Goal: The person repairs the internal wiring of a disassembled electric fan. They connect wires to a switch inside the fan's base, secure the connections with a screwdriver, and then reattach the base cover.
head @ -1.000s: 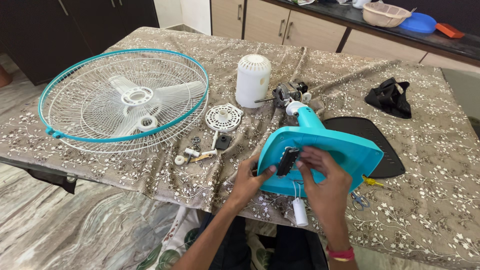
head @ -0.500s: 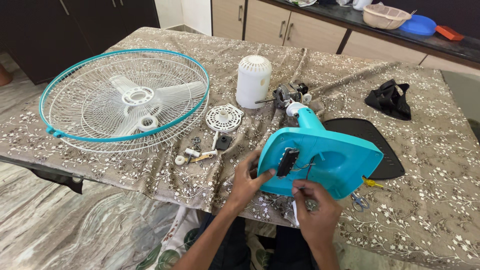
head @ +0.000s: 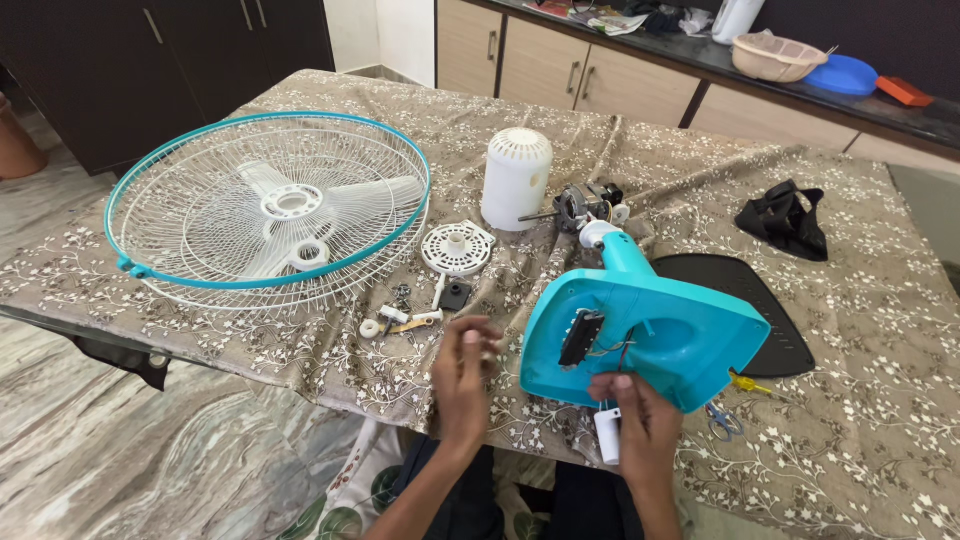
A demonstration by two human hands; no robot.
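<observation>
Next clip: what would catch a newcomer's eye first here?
The turquoise fan base, tipped up at the table's near edge with wires showing in its underside, steadied from below by the right hand. Left of it the left hand hovers, holding nothing that shows. Farther left lies the big white grille with a turquoise rim, and small parts lie scattered between.

No packages, labels, signs or screens clearly visible. Only candidate: printed papers point(head: 600, 20) lying flat on dark counter point(head: 900, 110) at far top, whitish with coloured patches, too small to tell kind.
</observation>
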